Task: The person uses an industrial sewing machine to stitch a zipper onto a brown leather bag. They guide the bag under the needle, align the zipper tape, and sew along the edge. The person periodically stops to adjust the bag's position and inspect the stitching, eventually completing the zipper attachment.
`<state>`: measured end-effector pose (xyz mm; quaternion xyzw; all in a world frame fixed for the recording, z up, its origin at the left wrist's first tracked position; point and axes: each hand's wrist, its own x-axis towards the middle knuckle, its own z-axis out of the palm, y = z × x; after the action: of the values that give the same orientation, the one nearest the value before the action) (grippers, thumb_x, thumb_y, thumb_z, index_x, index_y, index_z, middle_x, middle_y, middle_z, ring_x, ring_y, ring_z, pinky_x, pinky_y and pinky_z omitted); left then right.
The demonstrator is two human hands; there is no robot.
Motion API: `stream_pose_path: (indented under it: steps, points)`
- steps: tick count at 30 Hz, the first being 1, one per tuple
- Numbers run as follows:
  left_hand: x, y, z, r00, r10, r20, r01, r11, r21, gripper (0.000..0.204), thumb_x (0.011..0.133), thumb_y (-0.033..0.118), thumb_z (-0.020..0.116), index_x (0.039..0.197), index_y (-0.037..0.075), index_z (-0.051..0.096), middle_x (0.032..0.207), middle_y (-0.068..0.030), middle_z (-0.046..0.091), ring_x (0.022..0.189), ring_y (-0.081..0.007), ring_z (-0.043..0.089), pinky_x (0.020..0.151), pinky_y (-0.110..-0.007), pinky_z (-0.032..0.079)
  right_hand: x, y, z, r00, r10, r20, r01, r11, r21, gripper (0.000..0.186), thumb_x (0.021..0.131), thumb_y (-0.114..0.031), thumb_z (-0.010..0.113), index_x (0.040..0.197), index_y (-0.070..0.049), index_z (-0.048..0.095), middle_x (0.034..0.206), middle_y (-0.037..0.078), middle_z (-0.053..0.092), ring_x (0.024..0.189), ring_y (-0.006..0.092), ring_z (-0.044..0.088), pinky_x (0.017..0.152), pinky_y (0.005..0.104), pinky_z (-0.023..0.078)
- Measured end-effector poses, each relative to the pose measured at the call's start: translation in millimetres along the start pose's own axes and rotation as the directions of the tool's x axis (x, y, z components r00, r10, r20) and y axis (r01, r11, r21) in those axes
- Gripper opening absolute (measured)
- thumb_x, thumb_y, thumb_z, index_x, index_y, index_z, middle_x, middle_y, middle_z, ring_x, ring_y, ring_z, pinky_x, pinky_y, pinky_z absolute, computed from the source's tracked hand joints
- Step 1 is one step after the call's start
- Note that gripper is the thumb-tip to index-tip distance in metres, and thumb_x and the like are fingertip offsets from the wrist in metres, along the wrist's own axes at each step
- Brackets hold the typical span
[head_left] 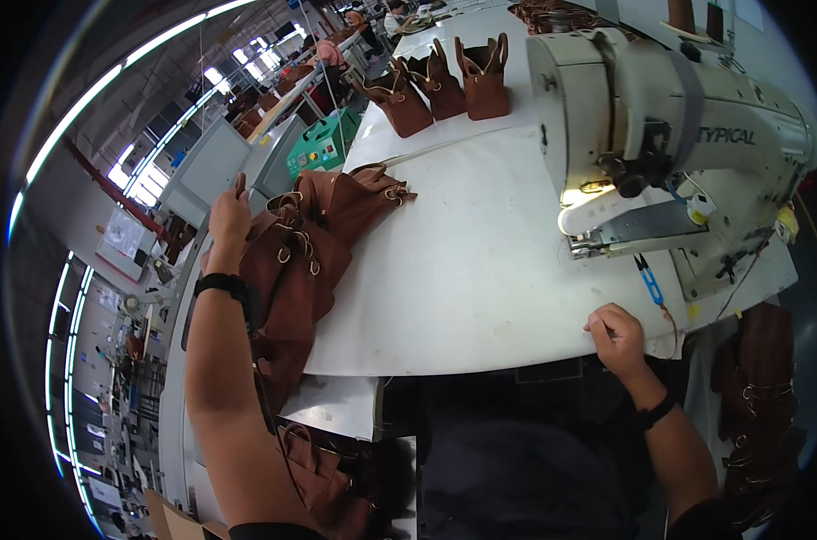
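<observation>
My left hand [230, 220] is raised at the left edge of the white worktable [453, 297], fingers closed round something too hidden to make out, beside a heap of brown leather bags [282, 279] with gold rings. My right hand [617, 333] rests with curled fingers near the table's front right, apparently holding nothing. Just above it lie blue-handled thread snips [651, 283]. Over the right side stands a cream industrial sewing machine [660, 135], lamp lit, with its narrow bed jutting left above the table.
Three upright brown bags [485, 94] stand at the back. A green machine [318, 139] is beyond the left edge. More bags hang at lower right [750, 396] and lie below left [323, 477]. Co-workers [327, 54] sit farther back.
</observation>
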<state>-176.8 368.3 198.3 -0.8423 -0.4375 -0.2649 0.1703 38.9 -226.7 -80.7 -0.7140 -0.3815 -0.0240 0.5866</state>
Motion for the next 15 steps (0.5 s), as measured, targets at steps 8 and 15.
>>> stream_pose_path:
  steps: [8,15]
  points:
    - [-43.0,98.3,-150.2,0.826,0.336,-0.454,-0.432,0.893,-0.125,0.023,0.106,0.024,0.057,0.114,0.003,0.064,0.110,-0.0203,0.069,0.103,-0.0441,0.067,0.085,-0.049,0.052,-2.7,4.2,-2.4,0.995,-0.034,-0.098,0.031,0.999,-0.032,0.020,0.094,-0.011,0.069,0.077,-0.001,0.067,0.072,0.010,0.063,0.060,0.0233,0.061,0.057,0.0346,0.048]
    - [-136.3,134.3,-103.8,0.812,0.506,-0.291,-0.576,0.775,-0.260,0.016,0.104,0.015,0.060,0.110,0.002,0.066,0.109,-0.0166,0.070,0.100,-0.0387,0.068,0.083,-0.046,0.052,0.0,23.2,1.9,0.971,-0.140,-0.192,0.112,0.983,-0.148,0.027,0.091,-0.016,0.072,0.070,-0.004,0.059,0.070,0.013,0.061,0.062,0.0346,0.060,0.057,0.0418,0.048]
